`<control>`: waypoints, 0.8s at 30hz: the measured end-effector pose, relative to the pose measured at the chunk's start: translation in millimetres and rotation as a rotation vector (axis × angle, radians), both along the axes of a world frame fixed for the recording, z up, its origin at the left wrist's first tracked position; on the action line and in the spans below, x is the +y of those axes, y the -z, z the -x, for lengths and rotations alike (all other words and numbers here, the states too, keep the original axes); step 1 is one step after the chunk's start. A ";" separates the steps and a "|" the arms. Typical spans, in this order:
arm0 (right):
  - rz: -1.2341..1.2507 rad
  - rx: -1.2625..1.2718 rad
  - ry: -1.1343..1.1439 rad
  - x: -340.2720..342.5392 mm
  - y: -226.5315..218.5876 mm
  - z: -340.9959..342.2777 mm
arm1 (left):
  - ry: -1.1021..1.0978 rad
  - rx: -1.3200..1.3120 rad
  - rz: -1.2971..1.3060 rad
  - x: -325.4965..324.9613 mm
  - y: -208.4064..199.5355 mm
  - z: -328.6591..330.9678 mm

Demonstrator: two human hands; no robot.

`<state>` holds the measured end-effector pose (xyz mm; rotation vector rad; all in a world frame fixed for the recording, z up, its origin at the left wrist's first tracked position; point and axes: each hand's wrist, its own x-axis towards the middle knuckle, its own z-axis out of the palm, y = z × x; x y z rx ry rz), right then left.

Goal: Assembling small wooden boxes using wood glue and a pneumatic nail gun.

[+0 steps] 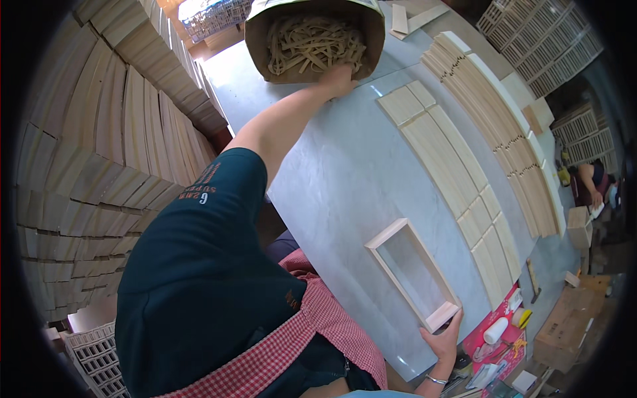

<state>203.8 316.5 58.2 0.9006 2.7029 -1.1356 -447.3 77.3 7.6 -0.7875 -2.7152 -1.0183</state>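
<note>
My left hand (338, 81) reaches over the near rim of an open box (257, 40) at the far end of the table. Tangled flat beige bands (312, 43) fill the box, and my fingertips are lost among them, so their grip is hidden. Close to me on the right, a rectangular pale wooden frame (424, 278) lies on the table, its middle open. My right hand (443, 339) is closed around its near end, thumb on one side and fingers on the other. A bracelet circles that wrist.
Flat wooden panels (444, 159) run in rows beyond the frame on the grey table (318, 172). Past them stand grooved wooden strips (491, 126) in a long stack. Tall wood stacks (86, 146) rise at left. Tools and a white roll (495, 330) lie on a red mat. Another person (592, 184) works far right.
</note>
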 end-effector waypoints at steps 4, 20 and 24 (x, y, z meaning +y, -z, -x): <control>0.019 0.023 0.005 -3.7 -0.6 -8.2 | -0.036 -0.075 0.148 -10.6 6.8 -21.7; -0.173 0.267 0.333 -11.8 6.3 -32.4 | 0.372 -0.730 -0.992 -103.9 -100.9 -176.1; -0.321 0.428 0.432 -41.3 -20.2 -17.2 | 0.280 -0.504 -0.829 -79.2 -108.4 -153.2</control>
